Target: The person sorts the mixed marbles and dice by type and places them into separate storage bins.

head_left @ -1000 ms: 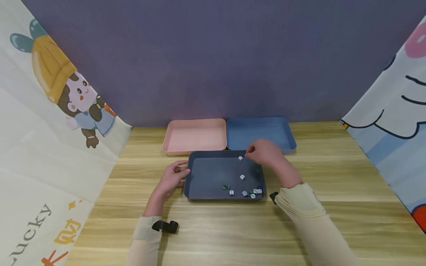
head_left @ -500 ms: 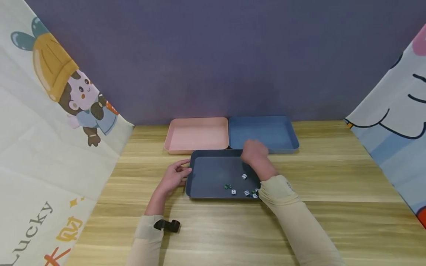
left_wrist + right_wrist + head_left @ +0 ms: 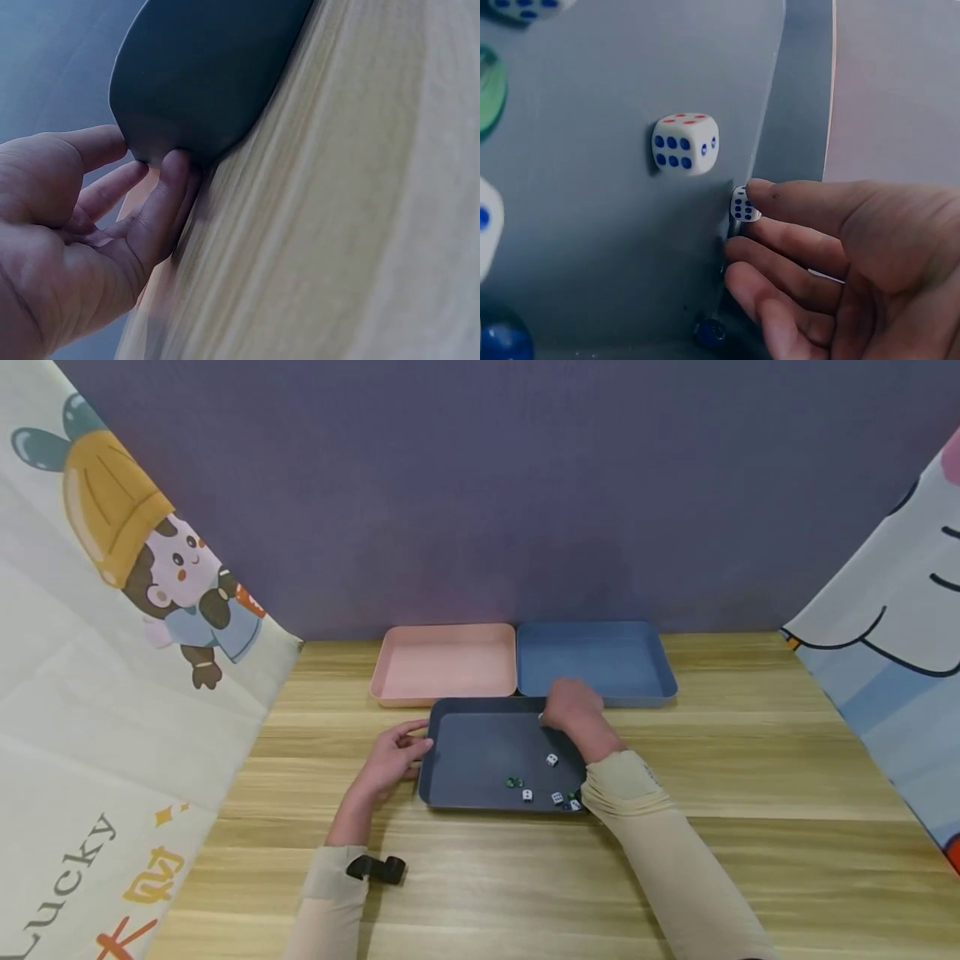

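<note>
A dark grey tray (image 3: 480, 760) lies on the wooden table. My left hand (image 3: 390, 760) holds its left edge, thumb at the rim and fingers against the outer wall (image 3: 202, 82). My right hand (image 3: 573, 706) reaches over the tray's back right part. In the right wrist view, its thumb and forefinger pinch a white die (image 3: 742, 206) beside the tray wall. Another white die (image 3: 686, 145) with blue and red pips sits close by. More white dice (image 3: 527, 796) and small green pieces (image 3: 514, 782) lie toward the front; my right forearm hides the right corner.
Behind the dark tray stand a pink tray (image 3: 450, 664) and a blue tray (image 3: 592, 660), side by side. A small blue piece (image 3: 709, 332) lies by the tray wall below my right fingers. Printed cloths hang on both sides.
My right hand has moved left and lowered onto the white die at the back of the dark tray, its fingers closing on it. My left hand stays at the tray's left edge.
</note>
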### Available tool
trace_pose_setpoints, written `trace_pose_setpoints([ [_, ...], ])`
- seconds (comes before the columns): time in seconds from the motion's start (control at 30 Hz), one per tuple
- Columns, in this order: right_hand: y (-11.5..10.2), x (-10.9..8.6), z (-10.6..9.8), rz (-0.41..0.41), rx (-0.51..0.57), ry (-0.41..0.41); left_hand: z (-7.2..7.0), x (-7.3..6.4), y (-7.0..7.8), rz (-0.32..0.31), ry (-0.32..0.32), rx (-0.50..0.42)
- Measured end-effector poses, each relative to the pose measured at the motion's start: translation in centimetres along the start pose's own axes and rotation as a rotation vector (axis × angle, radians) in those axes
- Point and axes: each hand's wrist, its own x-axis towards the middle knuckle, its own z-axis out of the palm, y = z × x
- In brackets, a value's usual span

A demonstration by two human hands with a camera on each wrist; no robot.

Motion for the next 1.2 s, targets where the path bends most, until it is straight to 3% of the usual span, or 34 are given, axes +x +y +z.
trace_pose_setpoints([
  [0.23,-0.2,0.1,0.2,-0.05,-0.023,0.013,0.0,0.0,0.2,-0.012,-0.024,-0.02],
  [0.53,-0.5,-0.2,-0.4,-0.134,0.023,-0.046,0.6,-1.6,2.3,-0.021,-0.02,0.0],
  [0.8,-0.1,-0.6,-1.6,-0.37,0.125,-0.03,0.5,-1.7,2.5,-0.037,0.0,0.006],
  [1.03,1.3,0.0,-2.8,-0.505,0.283,-0.001,0.3,0.4,0.3,-0.019,0.043,-0.007],
  [1.2,2.3,0.3,-3.3,-0.544,0.396,0.014,0.8,0.8,0.4,-0.004,0.043,-0.005],
])
